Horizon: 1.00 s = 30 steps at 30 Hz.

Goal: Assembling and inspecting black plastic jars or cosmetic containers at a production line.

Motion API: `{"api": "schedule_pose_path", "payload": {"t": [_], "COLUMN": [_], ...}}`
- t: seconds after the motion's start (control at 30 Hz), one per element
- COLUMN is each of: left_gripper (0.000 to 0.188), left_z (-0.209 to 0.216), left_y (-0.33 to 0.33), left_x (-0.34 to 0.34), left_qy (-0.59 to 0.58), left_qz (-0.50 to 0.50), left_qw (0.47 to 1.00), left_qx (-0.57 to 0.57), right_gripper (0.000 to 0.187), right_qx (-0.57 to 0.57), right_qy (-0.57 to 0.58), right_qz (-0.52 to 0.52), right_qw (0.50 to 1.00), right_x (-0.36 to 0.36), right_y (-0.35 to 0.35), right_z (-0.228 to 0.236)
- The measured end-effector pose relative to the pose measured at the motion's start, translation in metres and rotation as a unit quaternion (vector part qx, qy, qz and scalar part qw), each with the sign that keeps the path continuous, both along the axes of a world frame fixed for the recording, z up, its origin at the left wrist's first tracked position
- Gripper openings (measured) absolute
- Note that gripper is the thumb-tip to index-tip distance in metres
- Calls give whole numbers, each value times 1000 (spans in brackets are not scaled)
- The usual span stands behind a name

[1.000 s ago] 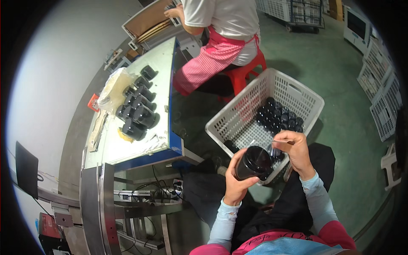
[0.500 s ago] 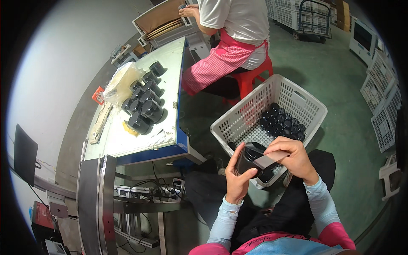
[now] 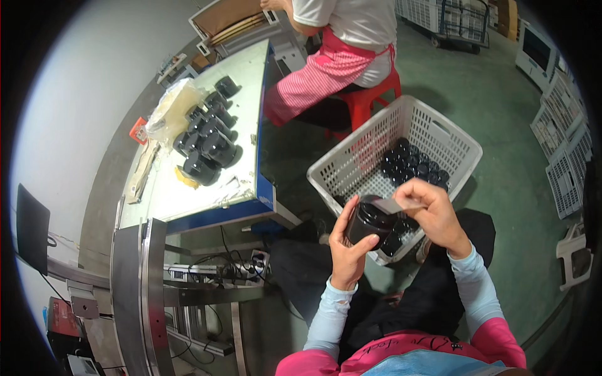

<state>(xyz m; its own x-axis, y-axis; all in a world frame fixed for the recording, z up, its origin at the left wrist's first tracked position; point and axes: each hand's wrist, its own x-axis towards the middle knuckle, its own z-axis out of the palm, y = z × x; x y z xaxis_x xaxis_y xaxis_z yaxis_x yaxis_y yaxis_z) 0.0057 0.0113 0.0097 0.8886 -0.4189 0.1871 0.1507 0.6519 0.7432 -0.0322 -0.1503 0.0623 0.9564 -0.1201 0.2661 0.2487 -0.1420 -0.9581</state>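
A white slatted basket (image 3: 370, 160) sits on the green floor at about one o'clock from the hands, just beyond the person's knees; black round jars (image 3: 414, 164) lie heaped in its far and near corners, the middle of its bottom bare; the left hand (image 3: 347, 247) holds one black jar (image 3: 371, 219) upright over the basket's near rim, fingers wrapped round its side; the right hand (image 3: 436, 216) sits at three o'clock of that jar, fingers pinched on a small grey strip (image 3: 398, 203) lying across the jar's top; whether the strip is a label cannot be told. At ten o'clock the pale desk (image 3: 188, 200) with a blue edge carries a cluster of more black jars (image 3: 207, 141); beside them lie a crumpled clear plastic bag (image 3: 169, 113) and a small red packet (image 3: 139, 130) near the wall edge. At twelve o'clock another person in a pink striped apron (image 3: 320, 78) sits on a red stool (image 3: 370, 103).
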Motion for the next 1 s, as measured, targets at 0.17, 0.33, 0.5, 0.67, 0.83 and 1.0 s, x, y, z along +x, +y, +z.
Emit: {"api": "schedule_pose_path", "payload": {"t": [0.17,0.33,0.5,0.67,0.83,1.0], "left_gripper": [75,73,72,70,72,72], "left_z": [4,2,-1,-5,-12,-10], "left_y": [-3,-3,-3,-4,-3,-4], "left_x": [-1,-1,-1,-2,1,0], "left_qy": [-2,14,10,-28,-108,-76], "left_qz": [13,22,30,42,92,90], "left_qw": [1000,1000,999,996,980,985], "left_qx": [21,16,23,71,140,129], "right_gripper": [10,5,6,9,8,5], "right_qx": [44,89,87,69,82,0], "right_qy": [25,35,54,61,91,97], "right_qz": [24,86,73,95,102,83], "right_qw": [998,992,992,991,987,992], "right_x": [3,6,6,8,8,11], "right_y": [-4,-2,3,-2,-1,1], "right_z": [5,0,8,8,12,11]}}
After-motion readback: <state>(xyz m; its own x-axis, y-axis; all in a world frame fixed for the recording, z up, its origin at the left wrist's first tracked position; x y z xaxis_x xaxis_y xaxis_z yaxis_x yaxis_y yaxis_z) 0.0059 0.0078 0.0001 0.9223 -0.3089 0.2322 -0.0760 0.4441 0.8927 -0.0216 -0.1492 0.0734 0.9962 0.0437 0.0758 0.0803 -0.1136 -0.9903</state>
